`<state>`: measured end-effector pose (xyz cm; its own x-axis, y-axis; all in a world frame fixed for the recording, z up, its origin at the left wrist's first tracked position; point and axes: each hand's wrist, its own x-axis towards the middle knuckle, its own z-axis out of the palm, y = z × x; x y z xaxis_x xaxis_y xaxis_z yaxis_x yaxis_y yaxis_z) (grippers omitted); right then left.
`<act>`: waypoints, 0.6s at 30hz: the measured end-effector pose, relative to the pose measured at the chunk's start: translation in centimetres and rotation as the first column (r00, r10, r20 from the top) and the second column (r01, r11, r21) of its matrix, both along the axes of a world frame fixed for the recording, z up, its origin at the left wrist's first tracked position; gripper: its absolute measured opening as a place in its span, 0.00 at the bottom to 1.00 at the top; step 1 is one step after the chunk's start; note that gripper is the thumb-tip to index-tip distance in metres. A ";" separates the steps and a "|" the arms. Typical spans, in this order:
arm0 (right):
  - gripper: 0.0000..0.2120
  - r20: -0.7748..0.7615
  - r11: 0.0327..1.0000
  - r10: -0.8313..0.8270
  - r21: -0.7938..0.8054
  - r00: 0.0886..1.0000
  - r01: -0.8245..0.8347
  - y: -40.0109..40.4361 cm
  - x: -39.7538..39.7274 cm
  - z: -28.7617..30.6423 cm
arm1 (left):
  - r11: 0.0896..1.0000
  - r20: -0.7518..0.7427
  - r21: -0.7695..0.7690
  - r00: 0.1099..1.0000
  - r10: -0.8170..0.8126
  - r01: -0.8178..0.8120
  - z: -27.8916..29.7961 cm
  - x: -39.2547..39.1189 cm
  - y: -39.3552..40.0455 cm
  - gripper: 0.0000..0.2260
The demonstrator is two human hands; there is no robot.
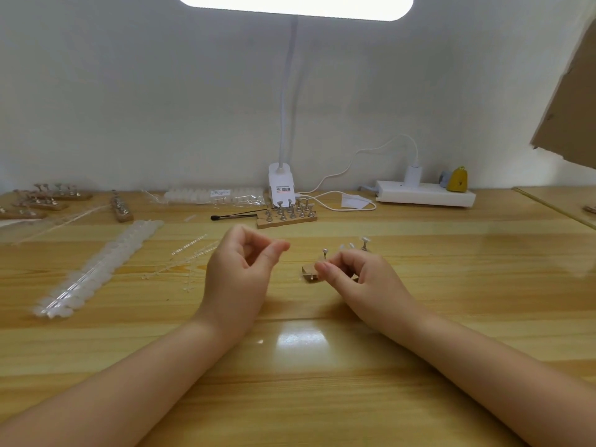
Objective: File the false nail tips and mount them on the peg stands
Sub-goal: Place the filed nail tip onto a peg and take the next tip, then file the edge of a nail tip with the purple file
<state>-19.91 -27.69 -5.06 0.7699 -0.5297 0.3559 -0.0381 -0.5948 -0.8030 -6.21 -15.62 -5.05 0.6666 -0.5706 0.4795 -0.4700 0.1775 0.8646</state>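
A pale wall at the back, a glossy wooden table (322, 398) in front, lit by a clip lamp (281, 185) standing at the far edge; both bare forearms reach in from below. The left hand (240, 272) hovers over the middle of the table, fingers curled, thumb and forefinger tips drawn close together (whether anything sits between them, I cannot tell). The right hand (358, 275) is just beside it, fingers bent down over a small wooden peg stand (310, 273), fingertips pinched at the stand's near end; what they pinch is too small to make out. Pegs rise behind those fingers, a few topped with clear nail tips (351, 245). Further back, a second stand of metal pegs (287, 216) sits just before the lamp base, a dark-tipped stick (233, 216) touching its left end; far left, more loaded stands (51, 198); a long strip of unfiled tips (96, 269) runs diagonally down the left side, clear sprue rods (190, 253) scattered beside it; a white power strip (425, 193) lies at the back right.
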 end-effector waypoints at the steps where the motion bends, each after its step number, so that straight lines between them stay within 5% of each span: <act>1: 0.08 0.012 1.000 -0.013 0.011 1.000 0.013 -0.1 -0.1 0.0 | 0.999 0.014 0.039 1.000 -0.001 0.000 0.0 0.2 0.0 0.05; 7: 0.10 0.048 0.995 -0.054 0.082 0.997 0.050 -0.3 0.0 0.1 | 0.965 0.310 0.261 0.944 -0.115 0.032 -0.4 -0.8 -0.3 0.09; 11: 0.21 0.016 0.988 -0.077 0.135 0.997 0.075 -0.6 0.0 0.1 | 0.953 0.357 0.241 0.930 0.086 -0.181 1.2 1.6 -0.2 0.07; 15: 0.21 0.011 0.990 -0.078 0.123 0.997 0.076 -0.6 0.2 0.0 | 0.743 0.475 0.403 0.816 0.329 -0.535 2.0 6.3 0.5 0.06; 18: 0.22 0.006 0.991 -0.074 0.109 0.997 0.073 -0.5 0.2 0.0 | 0.677 0.523 0.433 0.778 0.348 -0.595 1.4 7.1 0.8 0.05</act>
<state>-19.70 -28.20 -5.07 0.7239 -0.6211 0.3005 -0.0703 -0.4996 -0.8634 0.88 -14.86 -3.62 0.7605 -0.4650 0.4533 -0.6468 -0.6038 0.4659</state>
